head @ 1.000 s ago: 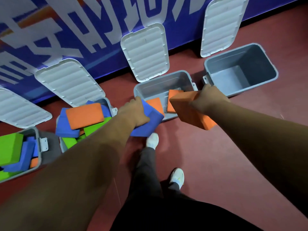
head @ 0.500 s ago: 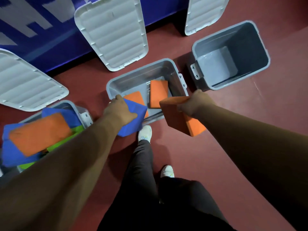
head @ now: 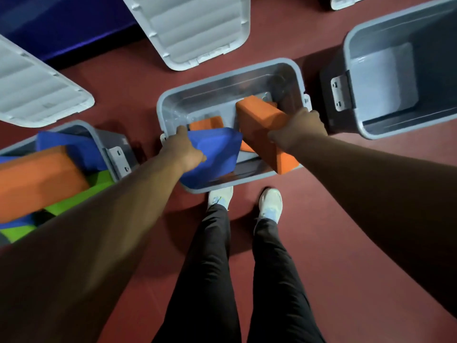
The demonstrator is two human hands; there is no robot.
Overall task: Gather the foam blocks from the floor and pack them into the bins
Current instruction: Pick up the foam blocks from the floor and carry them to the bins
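My left hand (head: 184, 151) grips a blue foam block (head: 215, 157) over the near left part of the middle grey bin (head: 230, 78). My right hand (head: 300, 128) grips an orange foam block (head: 262, 129), tilted over the bin's right half. Inside the bin lie other orange blocks (head: 206, 123), partly hidden by the held ones. To the left, a second grey bin (head: 97, 139) is piled with orange, blue and green blocks.
An empty grey bin (head: 385, 80) stands at the right. White lids (head: 195, 28) lean against the blue wall behind, with another lid (head: 37, 90) at the left. My feet in white shoes (head: 270, 204) stand on the red floor just before the middle bin.
I have stepped up to the middle bin. Both hands have carried their blocks forward, from in front of the bin to over its opening.
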